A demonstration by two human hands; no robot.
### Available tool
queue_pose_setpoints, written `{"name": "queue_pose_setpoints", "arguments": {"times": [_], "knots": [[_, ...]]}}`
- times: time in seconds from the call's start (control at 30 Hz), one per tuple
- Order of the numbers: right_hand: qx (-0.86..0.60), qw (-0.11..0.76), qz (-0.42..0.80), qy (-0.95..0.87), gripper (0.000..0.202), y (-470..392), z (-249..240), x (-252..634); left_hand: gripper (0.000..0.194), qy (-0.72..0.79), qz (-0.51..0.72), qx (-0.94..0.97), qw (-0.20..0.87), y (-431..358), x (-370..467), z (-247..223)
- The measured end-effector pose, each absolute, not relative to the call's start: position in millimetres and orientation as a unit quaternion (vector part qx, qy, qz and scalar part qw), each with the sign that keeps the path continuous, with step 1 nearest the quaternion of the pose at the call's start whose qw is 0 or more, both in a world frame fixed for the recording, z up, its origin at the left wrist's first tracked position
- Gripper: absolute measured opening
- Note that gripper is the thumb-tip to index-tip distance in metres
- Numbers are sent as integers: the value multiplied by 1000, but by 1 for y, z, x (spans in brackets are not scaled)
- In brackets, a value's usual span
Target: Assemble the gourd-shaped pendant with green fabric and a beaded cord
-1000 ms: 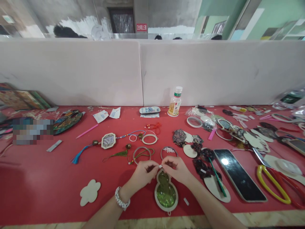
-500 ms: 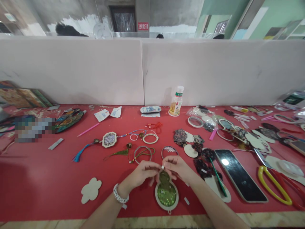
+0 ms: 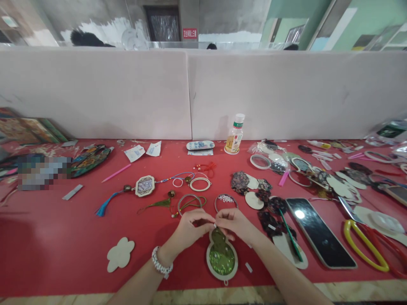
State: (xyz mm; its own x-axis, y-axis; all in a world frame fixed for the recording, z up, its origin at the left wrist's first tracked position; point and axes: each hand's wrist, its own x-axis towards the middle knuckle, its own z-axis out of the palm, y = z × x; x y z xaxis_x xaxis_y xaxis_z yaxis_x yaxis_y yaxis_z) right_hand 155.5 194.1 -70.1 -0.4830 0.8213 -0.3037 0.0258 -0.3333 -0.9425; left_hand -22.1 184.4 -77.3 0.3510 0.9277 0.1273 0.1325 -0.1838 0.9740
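Note:
A gourd-shaped pendant (image 3: 221, 259) with a pale rim and shiny green filling lies on the red table, its narrow end away from me. At its top, a small white piece (image 3: 215, 225) shows between my fingertips. My left hand (image 3: 194, 228), with a beaded bracelet (image 3: 160, 262) on the wrist, pinches at this piece from the left. From the right, my right hand (image 3: 235, 225) pinches at the same spot, its lower fingers beside the pendant's narrow end. Just beyond my hands lie a round hoop with small beads (image 3: 226, 199) and a grey ring with green cord (image 3: 190, 205).
To the right are a phone (image 3: 321, 233), scissors (image 3: 365, 245) and a green pen (image 3: 291, 237). A pale flower-shaped piece (image 3: 121, 254) lies left, with a tasselled pendant (image 3: 145, 186) farther back. A bottle (image 3: 234, 134) stands near the white partition (image 3: 273, 93).
My left fingertips have moved up and in to meet the right ones at the small white piece. The pendant has stayed nearly in place.

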Motion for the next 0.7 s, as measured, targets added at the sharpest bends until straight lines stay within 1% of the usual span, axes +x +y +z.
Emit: {"name": "queue_pose_setpoints", "arguments": {"times": [0.23, 0.43, 0.53, 0.7], "knots": [[-426, 296, 702, -488, 23, 196, -67, 154, 11, 389, 400, 659, 503, 185, -21, -73], [-379, 320, 765, -411, 26, 196, -72, 156, 10, 398, 381, 669, 499, 186, -20, -77], [-372, 327, 773, -397, 26, 196, -73, 157, 9, 402, 383, 670, 492, 186, -20, -78], [-363, 341, 766, -405, 25, 195, -74, 155, 9, 402, 399, 636, 524, 185, -19, -74]]}}
